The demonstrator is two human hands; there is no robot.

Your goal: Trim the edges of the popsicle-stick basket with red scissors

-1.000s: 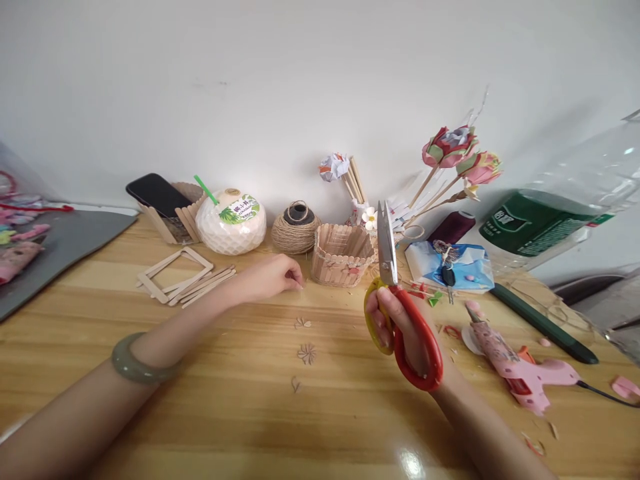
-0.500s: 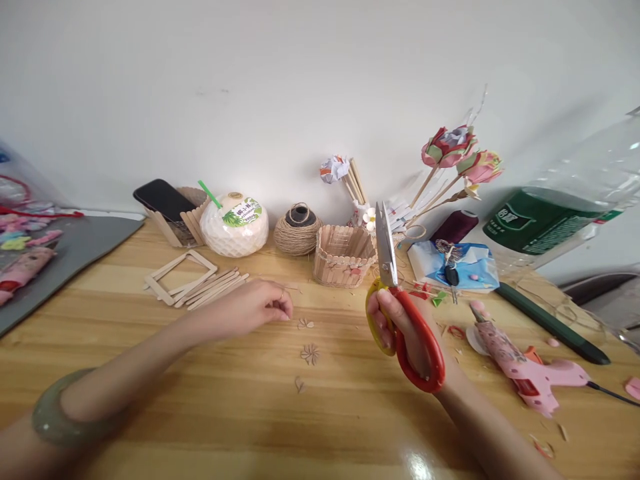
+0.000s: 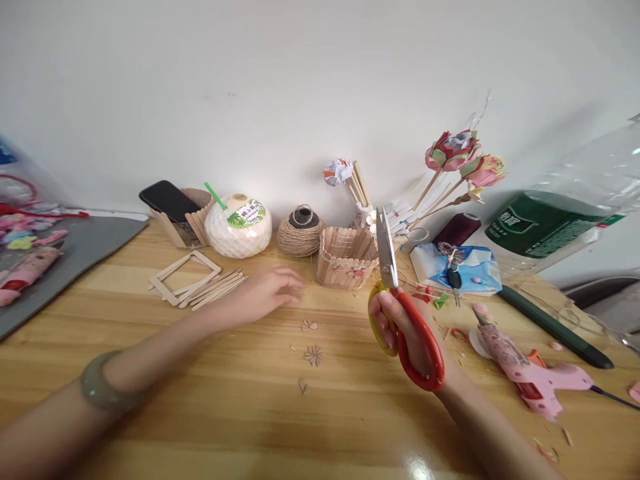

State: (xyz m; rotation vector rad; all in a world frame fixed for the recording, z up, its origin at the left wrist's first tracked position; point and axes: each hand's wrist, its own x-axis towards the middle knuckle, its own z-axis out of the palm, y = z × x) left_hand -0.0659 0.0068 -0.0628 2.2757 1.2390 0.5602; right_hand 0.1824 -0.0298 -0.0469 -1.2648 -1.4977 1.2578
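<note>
My right hand (image 3: 400, 327) is wrapped round the handles of red and yellow scissors (image 3: 388, 250), whose blades point up and look closed. Over the wooden table, my left hand (image 3: 270, 292) has its fingers apart, slightly blurred, with nothing seen in it. It is close to the popsicle-stick basket (image 3: 345, 263) and the twine ball (image 3: 300, 233). Below it on the table lie small flower-like pieces (image 3: 313, 356) in a column. Loose wooden sticks (image 3: 217, 288) and a square stick frame (image 3: 185, 277) are left of that hand.
A white coconut (image 3: 239, 227) with a green straw and a phone (image 3: 167, 200) in a stick holder stand at the back left. On the right are a pink glue gun (image 3: 530, 367), a blue packet (image 3: 475, 267), paper flowers (image 3: 453, 150) and a large bottle (image 3: 540, 223).
My left hand has moved slightly right and up, and its bent fingers have spread. A small pale scrap now shows beside the flower-like pieces. The scissors stay in my right hand. The view has shifted slightly.
</note>
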